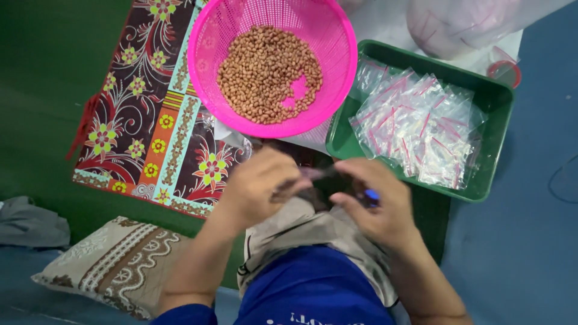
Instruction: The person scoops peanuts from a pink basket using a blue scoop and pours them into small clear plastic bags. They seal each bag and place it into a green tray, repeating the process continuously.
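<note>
My left hand (259,186) and my right hand (376,201) meet over my lap, fingertips drawn toward each other, and between them I pinch a small clear plastic bag (318,173); it is blurred, so I cannot tell whether it has anything in it. My left fingers are curled in and closed on one end of it, thumb pressed against the forefinger. My right hand is closed on the other end, and something small and blue (371,194) shows against its fingers, though I cannot make out what it is. Both hands hang just above the grey-beige cloth (301,232) spread over my knees, with my blue shirt (313,289) below it at the bottom edge of the view. Just beyond my hands sits a pink perforated plastic basket (337,36), holding a shallow heap of brown peanuts (262,72) with a few bare patches of pink showing through. To the right of the basket, touching or almost touching its rim, stands a green rectangular tray (497,120) piled with small clear zip bags (421,123) that have red sealing strips. The basket rests partly on a dark patterned mat (144,120) with red, yellow and green flowers, laid on a green floor (42,90). At lower left lies a beige cushion (114,265) with brown embroidered bands.
</note>
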